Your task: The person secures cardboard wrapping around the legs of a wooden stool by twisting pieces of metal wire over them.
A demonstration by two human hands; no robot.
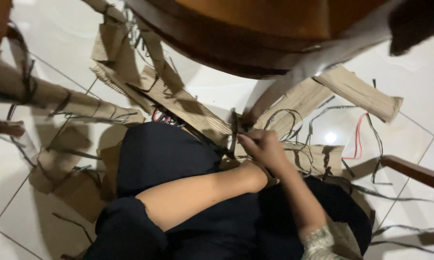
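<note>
The right hand (262, 147) pinched a thin dark strip (234, 126) just above the lap, its long axis running up from the fingers toward the wooden chair (236, 33). The left hand (255, 175), nearer the lap, was hidden beneath it; its grip couldn't be told.

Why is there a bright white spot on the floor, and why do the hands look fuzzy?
Head view: the spot is lamp glare on the shiny floor tile; the right hand and cardboard strips look slightly soft from blur; dark shadows fall under the wooden furniture.
</note>
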